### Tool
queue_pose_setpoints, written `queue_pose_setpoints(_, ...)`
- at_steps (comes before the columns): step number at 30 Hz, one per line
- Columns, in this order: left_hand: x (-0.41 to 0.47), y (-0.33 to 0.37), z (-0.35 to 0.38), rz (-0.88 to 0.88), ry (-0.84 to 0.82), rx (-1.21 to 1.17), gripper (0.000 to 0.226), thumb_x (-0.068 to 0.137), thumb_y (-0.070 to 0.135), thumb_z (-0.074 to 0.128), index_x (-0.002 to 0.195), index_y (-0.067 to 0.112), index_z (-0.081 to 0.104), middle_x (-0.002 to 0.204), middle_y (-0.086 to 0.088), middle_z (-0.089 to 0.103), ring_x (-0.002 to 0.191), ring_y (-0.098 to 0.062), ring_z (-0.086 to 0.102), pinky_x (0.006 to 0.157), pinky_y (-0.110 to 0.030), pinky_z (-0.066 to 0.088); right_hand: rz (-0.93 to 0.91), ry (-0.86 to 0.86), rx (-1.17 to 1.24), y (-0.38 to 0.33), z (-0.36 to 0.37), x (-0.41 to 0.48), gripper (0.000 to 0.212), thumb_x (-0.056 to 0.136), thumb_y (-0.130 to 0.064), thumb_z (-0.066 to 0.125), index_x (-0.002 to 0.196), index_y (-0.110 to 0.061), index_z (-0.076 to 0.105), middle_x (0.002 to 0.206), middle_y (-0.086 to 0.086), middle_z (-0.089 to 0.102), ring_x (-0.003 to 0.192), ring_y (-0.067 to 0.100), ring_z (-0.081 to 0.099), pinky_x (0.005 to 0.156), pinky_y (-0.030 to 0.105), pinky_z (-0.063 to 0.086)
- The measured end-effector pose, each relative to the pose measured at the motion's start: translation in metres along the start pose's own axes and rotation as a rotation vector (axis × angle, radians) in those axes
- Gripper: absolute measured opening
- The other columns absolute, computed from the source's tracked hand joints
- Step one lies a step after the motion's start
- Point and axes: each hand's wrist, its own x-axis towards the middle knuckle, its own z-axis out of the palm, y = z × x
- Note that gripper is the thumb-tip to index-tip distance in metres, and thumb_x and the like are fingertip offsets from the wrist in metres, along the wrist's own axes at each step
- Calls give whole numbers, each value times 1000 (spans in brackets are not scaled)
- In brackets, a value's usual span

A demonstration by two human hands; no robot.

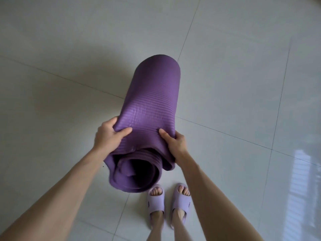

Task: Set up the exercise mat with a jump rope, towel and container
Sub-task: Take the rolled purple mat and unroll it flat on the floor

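Note:
A purple ribbed exercise mat [149, 105] is rolled into a thick tube and stands tilted in the middle of the view, its far end down toward the floor and its open spiral end facing me. My left hand [109, 134] grips the roll's left side near the upper end, thumb pressed on top. My right hand [175, 141] grips the right side at the loose outer edge. No jump rope, towel or container is in view.
A glossy pale tiled floor [234, 84] stretches all around. My feet in lilac slippers [169, 199] stand just below the mat's near end. Window light reflects on the tiles at the right edge.

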Motion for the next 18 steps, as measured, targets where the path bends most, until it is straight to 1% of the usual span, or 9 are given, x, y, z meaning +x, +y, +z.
queue_pose_setpoints(2, 5, 8, -34, 71, 32, 242, 38, 75, 42, 72, 106, 19, 65, 90, -12, 71, 88, -37, 64, 75, -40, 50, -31, -26, -15, -11, 28, -5, 17, 86, -30, 70, 89, -13, 66, 83, 3, 69, 78, 18, 65, 74, 31, 56)
queue_pose_setpoints(4, 8, 15, -53, 122, 91, 449, 35, 85, 36, 66, 115, 17, 62, 93, -17, 70, 87, -42, 62, 72, -39, 46, -57, -19, -64, -20, 45, -8, 23, 87, -33, 67, 89, -10, 66, 83, 5, 68, 76, 20, 64, 73, 33, 54)
queue_pose_setpoints(6, 8, 20, -58, 166, 101, 555, 41, 89, 36, 60, 125, 17, 57, 95, -21, 69, 86, -44, 62, 71, -40, 45, -77, 10, -128, -25, 51, -11, 32, 88, -38, 64, 90, -6, 66, 88, 11, 71, 82, 28, 66, 77, 40, 54)
queue_pose_setpoints(8, 7, 30, -52, 197, 72, 584, 48, 91, 34, 58, 136, 19, 50, 99, -25, 68, 89, -46, 61, 74, -43, 47, -95, 49, -173, -27, 42, -11, 36, 88, -41, 62, 91, -6, 65, 93, 15, 71, 89, 33, 65, 80, 43, 52)
queue_pose_setpoints(11, -1, 48, -20, 268, 22, 600, 51, 93, 30, 55, 141, 16, 43, 109, -26, 66, 93, -49, 60, 78, -47, 49, -121, 118, -252, -23, 5, -8, 33, 90, -41, 59, 91, -8, 62, 96, 16, 70, 91, 35, 62, 77, 39, 49)
queue_pose_setpoints(13, -9, 67, 14, 322, -18, 621, 51, 95, 29, 51, 142, 13, 41, 121, -23, 63, 98, -48, 60, 80, -49, 47, -131, 184, -299, -17, -33, -4, 34, 91, -41, 57, 97, -8, 62, 100, 15, 69, 94, 35, 61, 76, 36, 45)
queue_pose_setpoints(16, -17, 103, 82, 344, -102, 674, 53, 98, 33, 44, 145, 12, 33, 138, -17, 51, 108, -46, 57, 85, -48, 45, -123, 286, -360, -1, -105, 9, 39, 92, -43, 54, 107, -8, 61, 105, 16, 68, 98, 36, 59, 79, 38, 46)
queue_pose_setpoints(18, -22, 119, 132, 339, -168, 705, 56, 98, 37, 41, 147, 13, 28, 149, -11, 39, 114, -43, 55, 88, -47, 44, -119, 349, -417, 13, -155, 16, 39, 92, -45, 52, 109, -10, 60, 106, 16, 67, 99, 38, 59, 78, 38, 45)
